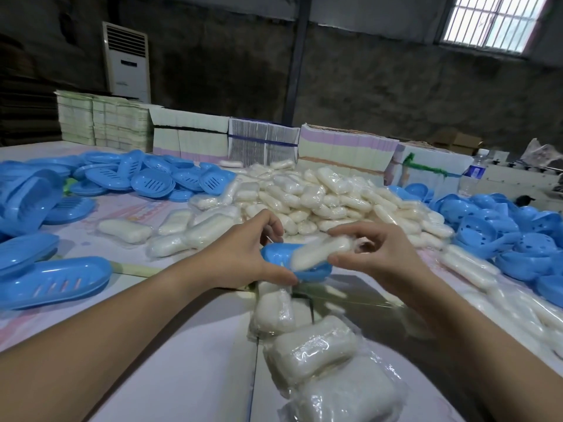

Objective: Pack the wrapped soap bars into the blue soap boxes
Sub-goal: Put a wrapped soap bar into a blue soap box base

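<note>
One bar [320,252] is being seated in a box [275,257] — gripped by right-hand fingers [344,257], box held by left hand [246,254]; pressing flat is called for next

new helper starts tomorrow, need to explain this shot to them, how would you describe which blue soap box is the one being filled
Start at the big white soap pile mid-table and come toward the camera to the two hands. The blue soap box sits between them, gripped by the left hand. It alone is off the table, with a wrapped bar going in.

2 hands [243,254], 1 air conditioner [127,60], 1 water bottle [476,169].
</note>
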{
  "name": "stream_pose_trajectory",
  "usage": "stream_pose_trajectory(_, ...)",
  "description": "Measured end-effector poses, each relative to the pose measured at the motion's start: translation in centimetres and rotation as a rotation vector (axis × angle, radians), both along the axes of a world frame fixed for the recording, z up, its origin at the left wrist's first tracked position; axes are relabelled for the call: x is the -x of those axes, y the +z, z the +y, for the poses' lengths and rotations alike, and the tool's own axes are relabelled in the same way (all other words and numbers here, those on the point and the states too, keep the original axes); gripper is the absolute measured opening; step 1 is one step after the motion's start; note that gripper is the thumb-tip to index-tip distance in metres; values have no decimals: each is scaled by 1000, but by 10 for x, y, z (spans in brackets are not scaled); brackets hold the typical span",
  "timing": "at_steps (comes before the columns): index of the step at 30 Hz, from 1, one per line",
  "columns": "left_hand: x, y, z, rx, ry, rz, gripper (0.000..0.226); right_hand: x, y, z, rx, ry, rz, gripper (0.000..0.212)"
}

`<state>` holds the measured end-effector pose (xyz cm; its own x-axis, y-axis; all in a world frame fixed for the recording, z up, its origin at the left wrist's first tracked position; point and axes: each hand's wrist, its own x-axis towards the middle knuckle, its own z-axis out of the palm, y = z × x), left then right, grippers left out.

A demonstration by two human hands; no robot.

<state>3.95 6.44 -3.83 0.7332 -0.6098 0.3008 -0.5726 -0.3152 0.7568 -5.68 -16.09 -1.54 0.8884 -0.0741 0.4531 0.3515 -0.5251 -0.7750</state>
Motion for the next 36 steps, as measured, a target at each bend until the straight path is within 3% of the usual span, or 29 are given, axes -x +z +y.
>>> stream_pose_trajectory(3,-1,1,1,-21,-4,-11,59,-13,-10,9,32,20,66,33)
stream_pose_trajectory(6,-2,1,1,-37,4,-26,57,-19,-19,9,218,62,138,31)
stream_pose_trajectory(12,-4,1,1,-49,6,-42,56,-18,-17,9,336,38,147,42)
stream_pose_trajectory(20,-6,0,2,-85,5,-60,54,-10,-11,-9,154,7,168,29)
stream_pose_trajectory(36,-5,0,-2,-59,19,-66,54,-22,-19,5,90,-141,201,20)
